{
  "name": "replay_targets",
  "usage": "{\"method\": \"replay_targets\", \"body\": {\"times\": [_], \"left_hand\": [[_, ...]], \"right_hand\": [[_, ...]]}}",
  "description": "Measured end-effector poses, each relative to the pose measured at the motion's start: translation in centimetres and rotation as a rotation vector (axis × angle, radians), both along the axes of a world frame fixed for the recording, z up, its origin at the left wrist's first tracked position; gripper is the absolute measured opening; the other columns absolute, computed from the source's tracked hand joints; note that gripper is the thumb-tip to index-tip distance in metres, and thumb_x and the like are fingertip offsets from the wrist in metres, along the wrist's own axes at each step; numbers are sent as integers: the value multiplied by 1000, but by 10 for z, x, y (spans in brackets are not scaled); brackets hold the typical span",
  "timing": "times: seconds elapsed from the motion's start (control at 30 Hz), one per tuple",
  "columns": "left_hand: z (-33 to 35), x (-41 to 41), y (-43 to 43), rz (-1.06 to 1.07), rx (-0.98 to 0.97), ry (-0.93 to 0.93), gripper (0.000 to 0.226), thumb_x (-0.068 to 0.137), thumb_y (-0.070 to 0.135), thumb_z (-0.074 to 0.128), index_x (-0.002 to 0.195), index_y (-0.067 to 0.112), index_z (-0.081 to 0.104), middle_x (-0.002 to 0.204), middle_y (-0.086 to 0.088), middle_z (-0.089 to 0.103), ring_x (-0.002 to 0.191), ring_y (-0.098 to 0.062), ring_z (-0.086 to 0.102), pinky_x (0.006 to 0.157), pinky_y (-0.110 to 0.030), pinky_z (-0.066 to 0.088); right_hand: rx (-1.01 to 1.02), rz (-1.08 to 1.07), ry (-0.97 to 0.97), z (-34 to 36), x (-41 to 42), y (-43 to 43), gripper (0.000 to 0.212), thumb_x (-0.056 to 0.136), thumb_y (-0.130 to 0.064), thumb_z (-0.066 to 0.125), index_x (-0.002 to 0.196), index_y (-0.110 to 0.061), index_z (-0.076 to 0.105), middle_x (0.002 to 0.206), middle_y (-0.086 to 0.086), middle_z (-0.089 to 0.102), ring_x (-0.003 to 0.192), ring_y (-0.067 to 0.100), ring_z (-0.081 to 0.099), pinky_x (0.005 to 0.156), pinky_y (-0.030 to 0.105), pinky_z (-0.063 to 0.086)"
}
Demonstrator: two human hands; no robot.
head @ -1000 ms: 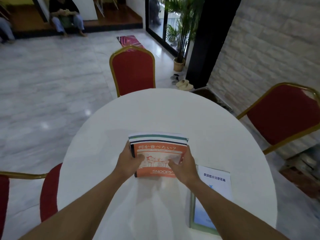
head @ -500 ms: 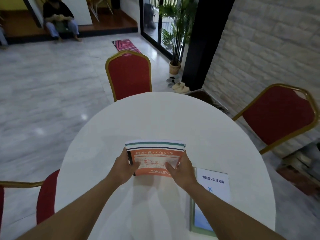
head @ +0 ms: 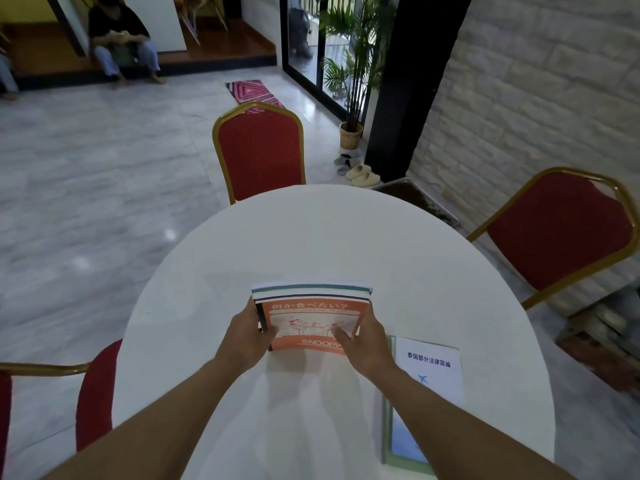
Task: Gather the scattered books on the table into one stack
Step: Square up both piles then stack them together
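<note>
A stack of books (head: pixel 311 299) lies in the middle of the round white table (head: pixel 346 237), with an orange Snoopy book (head: pixel 311 323) on top and striped and white covers showing at its far edge. My left hand (head: pixel 247 337) grips the stack's left side, thumb on the orange cover. My right hand (head: pixel 365 341) holds the right side the same way. A white and blue book with Chinese title and a plane mark (head: pixel 429 379) lies flat to the right, partly under my right forearm, on top of a green-edged book (head: pixel 388 427).
Red chairs with gold frames stand around the table: one at the far side (head: pixel 259 150), one at the right (head: pixel 557 230), one at the near left (head: pixel 93 393). A stone wall runs on the right. A person sits far back left on a step.
Both hands have stayed on the sides of the stack, which sits in about the same place. The camera view has shifted slightly.
</note>
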State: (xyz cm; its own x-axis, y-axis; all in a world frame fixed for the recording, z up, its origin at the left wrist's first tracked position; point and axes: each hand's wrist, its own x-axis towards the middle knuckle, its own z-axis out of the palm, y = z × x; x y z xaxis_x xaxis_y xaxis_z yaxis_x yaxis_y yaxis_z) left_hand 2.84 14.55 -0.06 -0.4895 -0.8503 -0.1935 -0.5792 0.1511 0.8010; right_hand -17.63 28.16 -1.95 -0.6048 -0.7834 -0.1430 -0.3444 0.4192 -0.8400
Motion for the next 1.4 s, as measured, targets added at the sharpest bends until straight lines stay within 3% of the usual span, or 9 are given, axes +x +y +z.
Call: {"method": "replay_targets", "body": {"times": [0.13,0.23,0.4,0.6,0.73,0.93,1.1,1.23,1.4], "left_hand": [[0,1,-2,-2,-11,2,52,85,6,67,99,52,46,92,31,62,89,6,62,71,-11,45],[-5,5,-2,0,-11,-4,48,84,7,69,104,45,48,91,33,61,87,7,61,69,-7,44],[-4,6,-5,-25,-4,-12,46,83,5,68,110,37,51,92,31,61,87,3,63,68,-6,44],[-8,10,-5,-17,5,-10,51,84,8,70,97,53,48,89,33,62,85,9,63,64,-3,45],[-8,10,-8,-36,38,-43,42,84,11,69,102,46,51,90,32,60,88,-1,64,67,-3,43],[4,8,-6,-72,49,-54,46,89,7,65,122,33,50,96,30,58,89,-1,61,67,-5,42],[13,8,-8,33,87,-52,33,93,18,66,116,27,45,103,9,65,82,-7,67,51,-10,49],[11,15,-6,72,66,-152,36,94,20,64,127,15,49,122,-4,68,94,-20,66,64,-22,54],[-11,29,6,23,75,-307,29,94,18,60,121,7,55,124,-11,67,108,-28,67,85,-37,59]], "right_hand": [[-7,18,12,0,-2,0,47,84,-23,78,116,-35,46,99,-25,64,87,-10,63,76,13,47],[-2,22,14,-8,1,3,46,84,-26,77,117,-36,46,98,-32,63,92,-22,60,79,17,52],[-2,10,4,-12,2,2,49,81,-26,79,117,-36,47,98,-31,65,90,-13,63,88,35,59],[-13,26,26,-7,4,6,40,85,-29,76,110,-44,49,95,-46,64,91,-20,62,72,7,47],[-30,10,26,-8,13,12,46,90,-34,74,127,-19,51,100,-22,65,88,-2,62,73,2,44],[26,14,-34,3,12,5,45,92,-25,73,127,-16,46,106,-8,67,98,17,66,80,26,50],[148,23,-85,17,15,-4,46,91,-25,73,118,-32,37,105,-10,65,82,5,67,55,12,47],[258,34,-187,13,33,-12,46,92,-27,73,120,-30,38,128,2,68,90,16,72,58,19,54],[372,47,-197,-9,52,-7,44,90,-26,75,117,-27,40,130,4,68,90,16,69,61,21,56]]}}
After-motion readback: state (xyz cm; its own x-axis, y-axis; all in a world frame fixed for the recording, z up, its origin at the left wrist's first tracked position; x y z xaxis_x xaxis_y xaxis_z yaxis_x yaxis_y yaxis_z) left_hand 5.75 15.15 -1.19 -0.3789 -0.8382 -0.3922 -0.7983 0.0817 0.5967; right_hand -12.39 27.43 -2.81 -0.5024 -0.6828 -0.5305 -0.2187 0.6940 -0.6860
